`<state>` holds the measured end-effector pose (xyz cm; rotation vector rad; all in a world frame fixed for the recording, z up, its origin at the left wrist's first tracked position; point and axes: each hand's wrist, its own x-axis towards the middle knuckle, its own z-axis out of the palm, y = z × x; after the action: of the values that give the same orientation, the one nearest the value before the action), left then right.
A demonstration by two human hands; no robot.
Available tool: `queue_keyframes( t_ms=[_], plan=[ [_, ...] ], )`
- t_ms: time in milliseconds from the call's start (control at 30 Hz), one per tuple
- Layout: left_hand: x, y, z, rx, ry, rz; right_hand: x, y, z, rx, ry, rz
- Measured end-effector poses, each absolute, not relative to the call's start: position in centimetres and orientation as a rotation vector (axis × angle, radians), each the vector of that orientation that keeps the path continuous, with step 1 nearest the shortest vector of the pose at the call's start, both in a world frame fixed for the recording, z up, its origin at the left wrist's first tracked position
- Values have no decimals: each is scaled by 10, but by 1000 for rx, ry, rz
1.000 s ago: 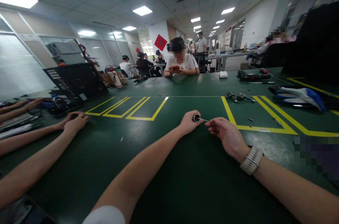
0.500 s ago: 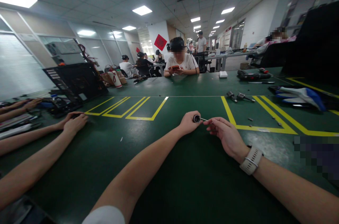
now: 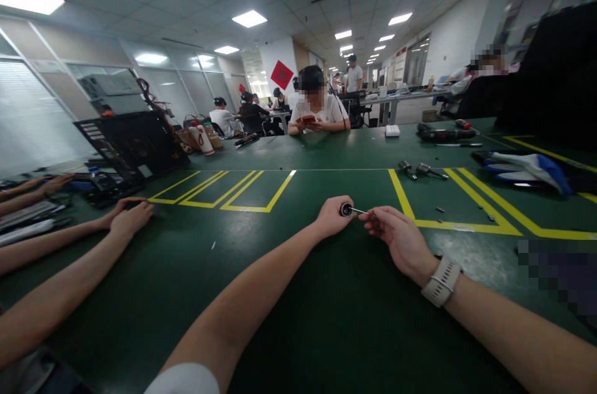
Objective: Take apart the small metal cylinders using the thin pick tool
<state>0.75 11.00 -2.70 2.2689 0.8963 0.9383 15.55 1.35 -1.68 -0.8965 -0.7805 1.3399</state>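
- Worktop (image 3: pixel 354 332), green, one; spans the foreground.
- Frame (image 3: pixel 130 145), black, open-sided; standing tilted at the worktop's left side.
- Outlines of yellow tape (image 3: pixel 402 194), several; pale patch on the nearest right-side strip, any lettering too small to read.
- Wall sheet (image 3: pixel 282 75), red, hung as a diamond on a far pillar; darker markings, illegible at this distance.
- Glove (image 3: pixel 532 169), white and blue; lying at the worktop's right; label, if any, not legible.
- Right hand (image 3: pixel 401 235), pale-strapped watch (image 3: pixel 442 282) at wrist; thumb and fingers pinching a thin rod.
- Left hand (image 3: pixel 334 215), curled closed around a metal cylinder, open end facing the wearer.
- Metal parts (image 3: pixel 431 171), two, shanked; inside the right-side outline, near its far end.
- Metal cylinder (image 3: pixel 346 209), dark-mouthed; in the left hand, above mid-worktop.
- Thin rod (image 3: pixel 359 211), bright metal; reaching from the right fingertips to the cylinder's mouth; whether inserted, cannot be told.
- Small metal pieces (image 3: pixel 439 209), several; scattered in the same outline, unmarked as far as visible.
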Motion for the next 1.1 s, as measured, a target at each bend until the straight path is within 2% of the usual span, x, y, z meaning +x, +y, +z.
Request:
queue_keyframes(
  t_ms=[267,767,1100],
  plan=[
    [6,110,-26,2313,884,868,159,15,-17,-907,-788,1369],
    [6,111,-26,2184,811,950,159,15,-16,-891,-777,1373],
    [7,109,-26,2564,1047,938,152,10,-16,-933,-858,1267]
  ],
)
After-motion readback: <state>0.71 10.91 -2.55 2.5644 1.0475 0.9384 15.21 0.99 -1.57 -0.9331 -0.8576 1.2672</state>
